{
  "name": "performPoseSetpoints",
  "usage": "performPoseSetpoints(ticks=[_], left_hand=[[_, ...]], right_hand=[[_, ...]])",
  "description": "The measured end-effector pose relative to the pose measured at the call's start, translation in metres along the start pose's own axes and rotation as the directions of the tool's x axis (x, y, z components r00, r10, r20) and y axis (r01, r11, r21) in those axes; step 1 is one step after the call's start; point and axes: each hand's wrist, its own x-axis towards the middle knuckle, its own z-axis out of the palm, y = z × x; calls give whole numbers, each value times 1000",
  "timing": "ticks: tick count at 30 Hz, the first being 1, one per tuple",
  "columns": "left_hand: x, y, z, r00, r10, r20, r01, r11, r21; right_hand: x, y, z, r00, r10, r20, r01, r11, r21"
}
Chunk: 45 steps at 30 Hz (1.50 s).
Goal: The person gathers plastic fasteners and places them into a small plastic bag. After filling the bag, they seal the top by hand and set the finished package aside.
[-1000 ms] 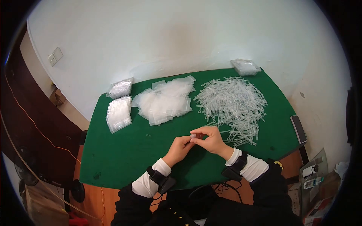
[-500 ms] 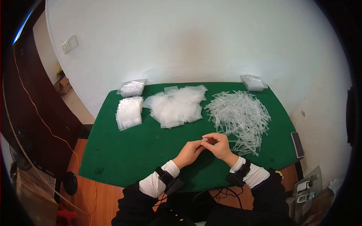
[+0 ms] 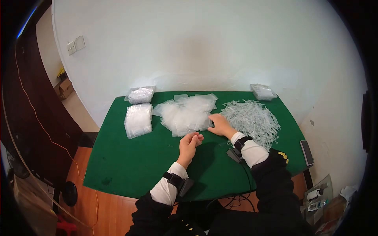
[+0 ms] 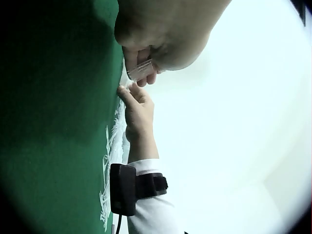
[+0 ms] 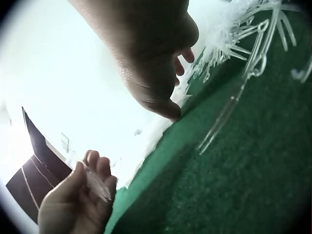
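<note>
My left hand is above the middle of the green table, its fingers curled round a small bundle of clear plastic sticks. In the right wrist view the same bundle lies along the fingers of that hand. My right hand reaches to the right edge of a loose pile of clear plastic bags, thumb and fingers apart with a gap between them. Close to its wrist spreads a heap of clear plastic sticks with small looped ends, some of them loose on the cloth in the right wrist view.
A fanned stack of filled bags lies at the left, with a clear pack behind it. Another pack sits at the back right corner. A phone lies on the right table edge, and a wall stands behind.
The hands were together at a small clear thing and have parted. My right hand has moved forward to the bag pile; my left keeps the bundle. The head view has shifted.
</note>
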Motion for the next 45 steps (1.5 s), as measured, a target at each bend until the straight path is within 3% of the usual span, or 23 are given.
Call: performPoseSetpoints(ticks=[1,6,10,14,17,18,19,21,22,25,26,27,29,30,32,33,34,36,40,41,43,44,45], left_hand=[[0,1,0,1000,-4,-24,4,1000,-18],[1,3,-1,998,7,-65,-12,998,-63],[-1,0,0,997,34,-75,-40,996,-74],[-1,3,3,995,55,-79,-61,995,-78],[-5,-2,4,997,48,-67,-53,996,-69],[-5,-2,3,996,55,-65,-59,997,-57],[-3,-1,4,996,64,-60,-67,997,-46],[-2,0,6,999,45,-24,-46,998,-42],[-4,1,5,999,33,-10,-33,999,-29],[-6,1,7,1000,6,23,-6,1000,-8],[-6,1,6,1000,6,29,-5,1000,-5],[-6,1,7,999,8,35,-8,1000,-1],[-7,1,8,999,2,37,-3,1000,1],[-7,2,7,999,7,34,-7,1000,-1],[-6,4,5,1000,7,27,-7,1000,3],[-5,4,4,1000,23,21,-23,1000,4],[-4,3,3,999,37,13,-37,999,5],[-4,2,2,999,41,-1,-41,999,8],[-3,8,1,994,73,-86,-75,997,-19],[-3,7,1,993,77,-90,-80,996,-29],[-2,6,0,991,88,-100,-92,995,-44],[-2,7,2,990,84,-109,-89,995,-37],[-2,7,5,990,78,-115,-83,996,-42]], right_hand=[[2,-1,2,996,25,83,-24,1000,-12],[-4,-7,-4,999,-38,37,40,999,-34],[-4,-12,-31,999,-1,-37,0,1000,-30],[3,-16,-77,982,49,-181,-22,989,147],[3,-22,-127,979,98,177,-188,763,619],[-1,-27,-142,978,115,176,-200,766,611],[-4,-35,-158,932,121,341,-305,769,562],[-10,-46,-175,760,140,635,-493,760,423],[-14,-46,-173,757,160,634,-510,751,420],[-17,-43,-154,383,116,917,-332,943,19],[-20,-44,-144,383,119,916,-345,938,22],[-23,-48,-132,552,234,800,-212,968,-137],[-28,-54,-106,844,293,449,-34,865,-501],[-30,-53,-91,844,293,449,-38,868,-495],[-32,-64,-73,920,93,380,5,968,-250],[-30,-73,-73,920,92,380,3,970,-243],[-31,-81,-75,871,180,458,-168,984,-66],[-31,-111,-94,714,272,646,-520,823,228],[-38,-115,-101,657,306,689,-653,688,317],[-43,-111,-98,654,299,695,-653,688,318],[-62,-101,-87,850,137,509,-329,893,308],[-73,-101,-83,848,129,514,-327,890,317],[-86,-104,-77,899,76,432,-191,955,229]])
